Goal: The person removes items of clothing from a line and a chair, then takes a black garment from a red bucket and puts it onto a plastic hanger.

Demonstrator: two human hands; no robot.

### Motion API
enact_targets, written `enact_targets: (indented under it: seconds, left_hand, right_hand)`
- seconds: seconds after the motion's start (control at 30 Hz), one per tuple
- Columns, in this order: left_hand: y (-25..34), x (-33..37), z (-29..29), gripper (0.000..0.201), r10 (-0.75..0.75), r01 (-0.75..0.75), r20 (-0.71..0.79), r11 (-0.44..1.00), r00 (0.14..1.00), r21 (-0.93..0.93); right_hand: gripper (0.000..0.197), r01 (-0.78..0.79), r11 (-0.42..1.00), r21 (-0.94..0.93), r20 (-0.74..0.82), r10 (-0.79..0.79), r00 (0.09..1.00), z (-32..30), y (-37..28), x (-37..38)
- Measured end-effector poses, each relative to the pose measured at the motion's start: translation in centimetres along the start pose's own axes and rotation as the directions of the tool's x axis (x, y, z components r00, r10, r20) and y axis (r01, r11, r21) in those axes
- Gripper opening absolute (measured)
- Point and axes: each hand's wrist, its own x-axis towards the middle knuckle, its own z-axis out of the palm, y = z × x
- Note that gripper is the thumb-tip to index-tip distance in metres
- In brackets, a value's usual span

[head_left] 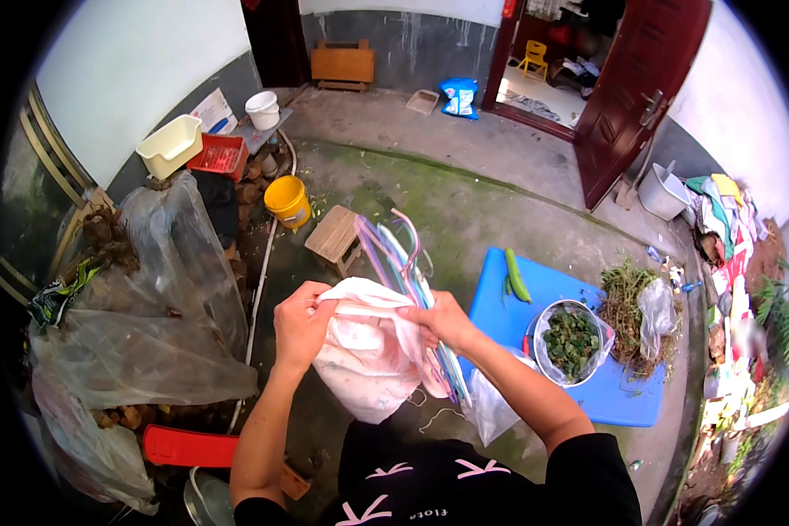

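Item one: pink-and-white printed cloth point(368, 386), thin, partly bunched. It is hanging between my hands, to the left of the blue table point(563, 282) and clear of it.

Item two: plastic hangers point(423, 294), several, mixed pale colours. They are lying close along the cloth's right side, between it and the blue table.

Grip, left hand point(302, 324): I am pinching the cloth's upper edge between thumb and fingers, on the side farther from the blue table.

Grip, right hand point(447, 323): I am closing my fingers around the hangers, thumb bearing on the cloth's edge, on the side nearer the blue table.

Handling, as I am judging it: the cloth is feeling light, soft and limp, hardly fragile, apt to fold in on itself; the edge is offering the surest hold, at two spread points. The hangers are seeming light, stiff and slick, liable to slide apart; mid-bundle is suiting a full clasp.

Direction: the cloth's held edge is running crosswise toward the blue table, its body drooping toward me; its full long axis is staying hidden in folds. The hangers are slanting lengthwise, hooks pointing outward from me and off from the blue table, lower ends tending toward its near left side.
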Motion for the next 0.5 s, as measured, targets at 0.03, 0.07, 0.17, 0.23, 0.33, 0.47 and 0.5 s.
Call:
enact_targets:
  seconds: [0.03,0.07,0.17,0.23,0.33,0.47,0.5]
  left_hand:
    - [-1.6,1.3,-1.1,0.017,-0.043,0.06,0.14,0.991,0.989,-0.116]
    - [-3.0,2.5,-1.5,0.02,-0.04,0.068,0.179,0.986,0.983,-0.152]
    - [-6.4,5.7,-3.3,0.038,-0.085,0.146,0.307,0.972,0.948,-0.182]
    - [-8.2,8.5,-3.0,0.042,-0.113,0.162,0.301,0.976,0.947,-0.144]
    - [-8.9,12.8,-0.7,0.059,-0.192,0.262,0.335,0.949,0.922,-0.177]
    - [-10.8,18.1,5.9,0.06,-0.084,0.391,0.563,0.803,0.822,-0.451]
    - [-10.9,19.3,7.5,0.063,-0.064,0.478,0.651,0.734,0.756,-0.483]
  right_hand:
    - [0.017,0.022,1.0,0.002,-0.069,-0.022,0.997,0.1,-0.3,1.6]
    - [0.016,0.045,0.999,0.0,-0.137,-0.045,0.99,0.0,-0.7,3.1]
    - [0.013,0.129,0.955,0.268,-0.137,-0.094,0.986,0.3,-3.7,6.2]
    - [0.014,0.172,0.91,0.378,-0.115,-0.139,0.984,-0.6,-6.1,7.1]
    - [0.015,0.216,0.898,0.384,-0.136,-0.176,0.975,-2.6,-9.3,7.6]
    - [0.015,0.257,0.88,0.399,-0.171,-0.204,0.964,-4.3,-11.4,9.8]
    - [0.015,0.259,0.888,0.379,-0.196,-0.197,0.961,-5.1,-11.3,10.9]
